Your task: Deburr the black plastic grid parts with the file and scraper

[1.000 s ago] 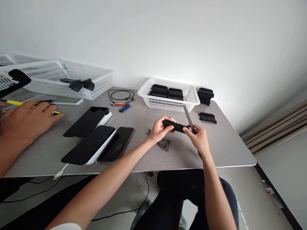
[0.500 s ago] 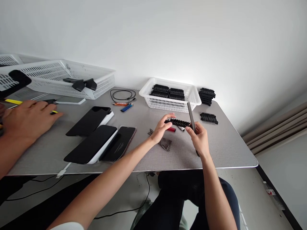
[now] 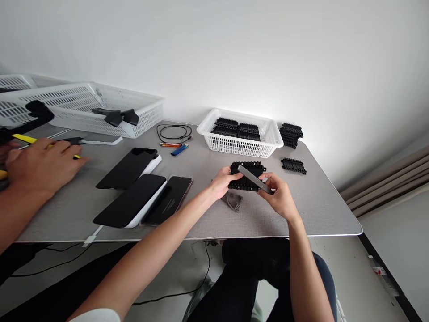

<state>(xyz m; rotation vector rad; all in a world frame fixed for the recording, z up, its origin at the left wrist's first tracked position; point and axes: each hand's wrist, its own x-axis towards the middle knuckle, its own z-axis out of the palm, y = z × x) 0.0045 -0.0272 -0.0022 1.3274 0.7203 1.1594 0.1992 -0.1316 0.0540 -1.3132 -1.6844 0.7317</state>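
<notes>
Over the table's near half, my left hand (image 3: 224, 181) grips the left end of a black plastic part (image 3: 237, 179) with toothed long edges, its broad face turned towards me. My right hand (image 3: 279, 193) is closed around one end of a flat grey metal file (image 3: 255, 180), which lies slantwise across that face. The right fingers are also close to the part's right end; whether they touch it I cannot tell. Below the part a crumpled grey cloth-like scrap (image 3: 233, 201) rests on the table. A similar black part (image 3: 293, 165) lies to the right.
A white basket (image 3: 241, 147) holds several black parts, with a stack (image 3: 291, 135) beside it. Phones (image 3: 167, 199) lie left, near a cable (image 3: 174, 132) and a blue lighter (image 3: 179, 150). A co-worker's hand (image 3: 45, 165) is at far left, by a larger basket (image 3: 147, 120).
The black part has turned from edge-on to face-on. The file has swung from nearly upright to slanting across the part, its tip now towards the left.
</notes>
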